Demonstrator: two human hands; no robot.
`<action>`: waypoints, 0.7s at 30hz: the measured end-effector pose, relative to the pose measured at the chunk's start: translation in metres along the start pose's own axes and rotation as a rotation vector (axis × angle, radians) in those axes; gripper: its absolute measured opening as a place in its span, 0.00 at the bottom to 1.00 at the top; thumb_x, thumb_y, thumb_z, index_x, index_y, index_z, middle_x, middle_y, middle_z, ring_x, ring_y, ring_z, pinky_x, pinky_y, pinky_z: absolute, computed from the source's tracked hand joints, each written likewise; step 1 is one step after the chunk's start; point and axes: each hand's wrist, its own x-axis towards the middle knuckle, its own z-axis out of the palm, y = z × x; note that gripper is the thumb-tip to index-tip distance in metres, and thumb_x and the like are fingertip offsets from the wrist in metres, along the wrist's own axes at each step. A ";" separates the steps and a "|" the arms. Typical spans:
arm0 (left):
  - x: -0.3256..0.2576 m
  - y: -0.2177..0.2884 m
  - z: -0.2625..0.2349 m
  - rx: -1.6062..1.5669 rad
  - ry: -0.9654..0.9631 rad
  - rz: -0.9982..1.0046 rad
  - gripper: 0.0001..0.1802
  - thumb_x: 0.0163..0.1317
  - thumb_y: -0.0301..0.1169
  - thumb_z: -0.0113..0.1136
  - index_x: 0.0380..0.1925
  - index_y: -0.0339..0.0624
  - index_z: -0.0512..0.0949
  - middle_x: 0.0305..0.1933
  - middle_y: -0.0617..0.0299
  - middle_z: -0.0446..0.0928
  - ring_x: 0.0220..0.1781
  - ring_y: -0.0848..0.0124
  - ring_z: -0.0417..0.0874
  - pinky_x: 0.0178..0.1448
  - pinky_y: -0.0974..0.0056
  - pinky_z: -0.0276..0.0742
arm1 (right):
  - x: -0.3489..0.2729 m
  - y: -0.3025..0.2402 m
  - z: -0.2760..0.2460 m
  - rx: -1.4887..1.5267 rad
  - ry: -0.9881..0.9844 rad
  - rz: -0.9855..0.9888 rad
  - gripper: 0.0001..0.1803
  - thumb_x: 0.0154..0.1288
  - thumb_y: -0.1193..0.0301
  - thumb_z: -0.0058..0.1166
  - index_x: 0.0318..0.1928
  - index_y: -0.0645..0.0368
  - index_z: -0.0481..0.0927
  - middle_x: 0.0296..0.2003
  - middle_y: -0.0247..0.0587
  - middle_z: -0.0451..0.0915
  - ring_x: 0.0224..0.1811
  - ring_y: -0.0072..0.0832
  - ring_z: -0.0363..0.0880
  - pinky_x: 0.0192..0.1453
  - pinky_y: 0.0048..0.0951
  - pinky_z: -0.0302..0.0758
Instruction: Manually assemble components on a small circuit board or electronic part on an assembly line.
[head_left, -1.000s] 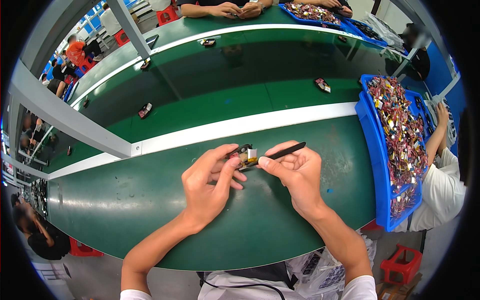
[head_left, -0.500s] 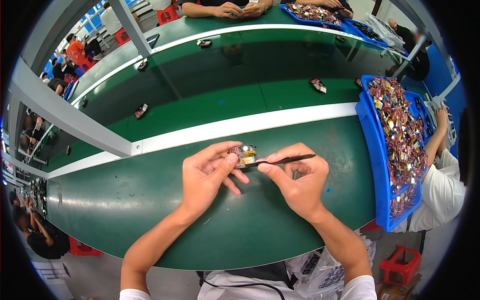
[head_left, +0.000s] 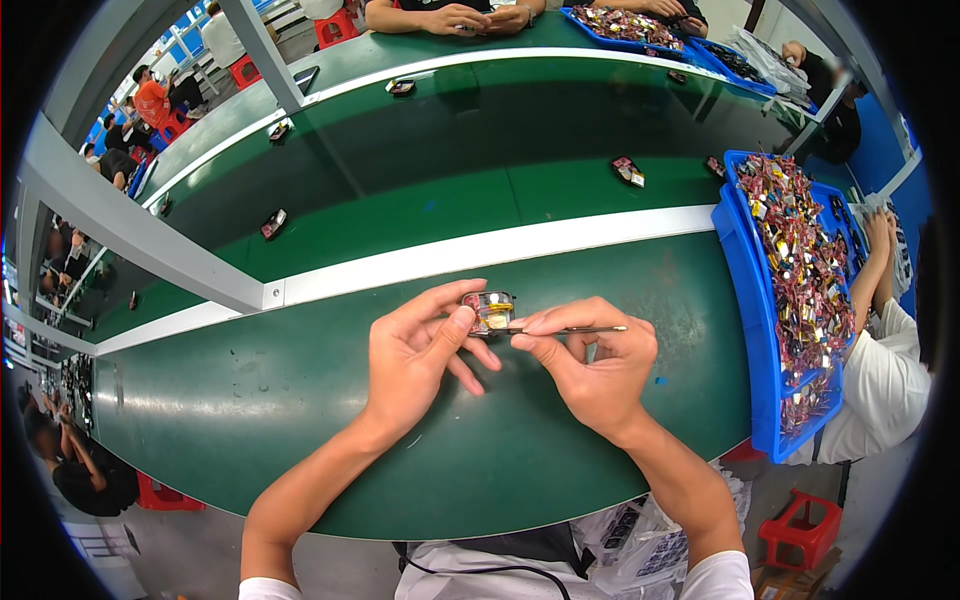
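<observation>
My left hand (head_left: 410, 350) pinches a small electronic device in an open black casing (head_left: 488, 312) between thumb and fingers, above the green bench. Pink, yellow and pale parts show inside the casing. In my right hand (head_left: 595, 360) is a slim dark tool that looks like tweezers (head_left: 595, 329), held between thumb and fingers. Its working end reaches the lower right edge of the casing, and the fingertips hide exactly what it touches. Its other end sticks out to the right past my knuckles.
A blue tray (head_left: 738, 290) heaped with small wired parts stands at the right. Beyond the white rail (head_left: 500, 243), a green conveyor belt (head_left: 400, 200) carries several similar devices. A grey metal frame (head_left: 150, 220) rises at left. Co-workers sit across and at right.
The tool has rolled in my right fingers, so it shows thinner and its far end sits lower. Devices on the belt have shifted left. My left hand barely moves.
</observation>
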 end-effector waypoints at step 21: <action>-0.004 0.000 0.001 0.062 -0.010 0.054 0.17 0.75 0.26 0.56 0.58 0.24 0.76 0.40 0.46 0.85 0.30 0.64 0.88 0.26 0.67 0.85 | 0.004 0.002 -0.005 0.174 -0.066 0.199 0.07 0.59 0.81 0.71 0.37 0.66 0.86 0.31 0.33 0.84 0.17 0.05 0.63 0.20 0.15 0.55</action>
